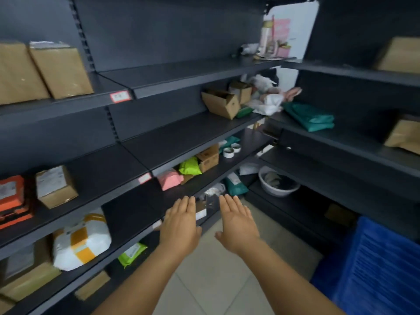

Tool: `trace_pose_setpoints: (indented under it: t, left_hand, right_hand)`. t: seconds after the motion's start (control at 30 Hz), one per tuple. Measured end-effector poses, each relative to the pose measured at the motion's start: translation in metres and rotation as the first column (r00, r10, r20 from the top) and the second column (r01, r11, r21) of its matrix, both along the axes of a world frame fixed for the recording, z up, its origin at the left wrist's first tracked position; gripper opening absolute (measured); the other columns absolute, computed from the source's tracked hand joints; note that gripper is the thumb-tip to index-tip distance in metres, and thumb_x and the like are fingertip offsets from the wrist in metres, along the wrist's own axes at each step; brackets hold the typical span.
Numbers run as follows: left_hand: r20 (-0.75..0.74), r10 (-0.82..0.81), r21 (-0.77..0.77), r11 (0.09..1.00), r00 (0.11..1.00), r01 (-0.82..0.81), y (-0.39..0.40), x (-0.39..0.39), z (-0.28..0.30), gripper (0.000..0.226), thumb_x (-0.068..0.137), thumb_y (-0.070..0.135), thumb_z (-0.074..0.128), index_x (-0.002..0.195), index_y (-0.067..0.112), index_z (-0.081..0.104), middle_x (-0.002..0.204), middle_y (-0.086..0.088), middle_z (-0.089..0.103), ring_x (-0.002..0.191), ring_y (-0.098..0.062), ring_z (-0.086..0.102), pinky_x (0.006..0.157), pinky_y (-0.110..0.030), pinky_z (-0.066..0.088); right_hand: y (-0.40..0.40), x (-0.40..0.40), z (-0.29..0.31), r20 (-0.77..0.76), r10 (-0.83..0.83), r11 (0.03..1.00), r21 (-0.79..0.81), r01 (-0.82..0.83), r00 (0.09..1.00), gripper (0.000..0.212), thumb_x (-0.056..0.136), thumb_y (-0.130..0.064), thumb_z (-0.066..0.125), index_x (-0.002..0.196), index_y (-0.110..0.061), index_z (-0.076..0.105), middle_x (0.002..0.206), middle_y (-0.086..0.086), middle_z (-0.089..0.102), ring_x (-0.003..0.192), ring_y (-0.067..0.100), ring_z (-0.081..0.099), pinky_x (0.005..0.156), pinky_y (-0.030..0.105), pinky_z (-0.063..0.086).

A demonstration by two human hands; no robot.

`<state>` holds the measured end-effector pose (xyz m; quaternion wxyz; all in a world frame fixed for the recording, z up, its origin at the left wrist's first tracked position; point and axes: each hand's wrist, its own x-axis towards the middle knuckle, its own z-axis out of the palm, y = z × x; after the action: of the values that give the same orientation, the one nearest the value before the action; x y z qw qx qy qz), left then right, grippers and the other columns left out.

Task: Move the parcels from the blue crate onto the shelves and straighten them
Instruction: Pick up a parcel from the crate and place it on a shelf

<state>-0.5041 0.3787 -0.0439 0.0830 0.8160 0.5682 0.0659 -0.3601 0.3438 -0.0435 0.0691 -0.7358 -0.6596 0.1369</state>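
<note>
Left hand [180,223] and right hand [237,223] held flat, fingers straight, nothing gripped, before dark shelves [181,130], blue crate [377,267] seen lower right, parcels scattered on shelving.

Dark grey metal shelving [186,130] is filling the room, running along the 9 o'clock side and meeting a second unit [354,142] at the 3 o'clock side in a corner toward 1 o'clock. Slotted uprights [111,123] are carrying the boards, and small pink-edged label holders [120,96] are sitting on their front lips. A white wall [302,30] is showing through the gap at 1 o'clock, catching bright light. Pale square floor tiles [218,285] are spreading out at 6 o'clock. A pale plastic basin [278,185] is resting low in the corner.
</note>
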Motion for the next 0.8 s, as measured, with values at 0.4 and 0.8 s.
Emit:
trace_pose_setpoints:
  t: [0.4,0.8]
  left_hand:
    - [0.007,-0.407,-0.030,0.913,0.913,0.407,-0.173,0.185,0.007,0.079,0.097,0.038,0.049,0.154,0.015,-0.001,0.162,-0.001,0.004,0.148,-0.018,0.004,0.119,-0.035,0.008]
    - [0.026,-0.735,-0.079,0.674,0.678,0.734,-0.253,0.349,-0.008,0.080,0.096,0.038,0.051,0.154,0.015,0.001,0.162,-0.001,0.006,0.148,-0.019,0.006,0.120,-0.034,0.010]
  right_hand:
    - [-0.220,0.161,-0.004,0.000,-0.430,0.903,-0.030,0.429,0.903,0.090,0.093,-0.029,0.058,0.155,-0.016,-0.006,0.162,-0.001,-0.009,0.149,0.020,-0.011,0.120,0.038,0.000]
    - [-0.338,0.277,-0.018,-0.021,-0.767,0.641,-0.073,0.764,0.641,0.091,0.095,-0.036,0.057,0.154,-0.014,-0.008,0.162,0.000,-0.008,0.149,0.021,-0.011,0.120,0.039,-0.001]
